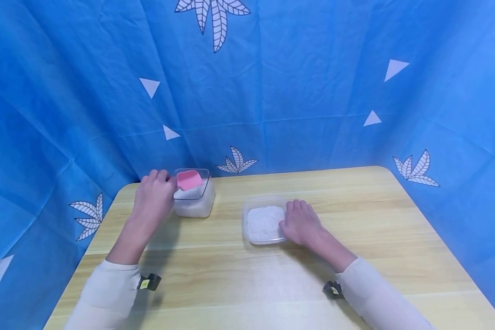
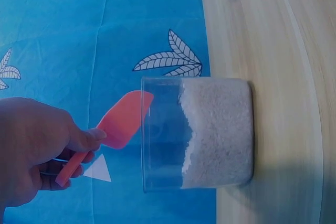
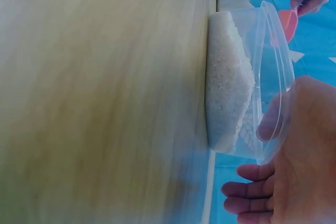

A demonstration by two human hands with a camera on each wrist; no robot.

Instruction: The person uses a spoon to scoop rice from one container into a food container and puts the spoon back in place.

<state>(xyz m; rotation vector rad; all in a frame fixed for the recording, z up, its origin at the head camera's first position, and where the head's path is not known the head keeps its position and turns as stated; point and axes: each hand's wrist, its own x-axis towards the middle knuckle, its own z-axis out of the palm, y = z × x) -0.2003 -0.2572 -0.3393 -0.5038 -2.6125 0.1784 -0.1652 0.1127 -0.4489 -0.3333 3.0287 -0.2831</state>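
Observation:
My left hand (image 1: 154, 195) grips the handle of a pink scoop (image 1: 189, 180). Its blade is tilted over the mouth of a deep clear container (image 2: 163, 129), at the left rear of the table. White rice (image 2: 218, 135) fills much of that container, with an uneven surface. At the right side of a shallow clear plastic box (image 3: 275, 77), my right hand (image 1: 302, 222) holds the rim, thumb over the inside and fingers outside. Rice (image 1: 266, 223) also lies in this box. Whether the scoop carries any grains I cannot tell.
Both containers stand on a light wooden table (image 1: 231, 279), the box to the right of the deep container and nearer me. A blue curtain (image 1: 305, 68) with leaf and triangle prints hangs right behind the table and along its sides.

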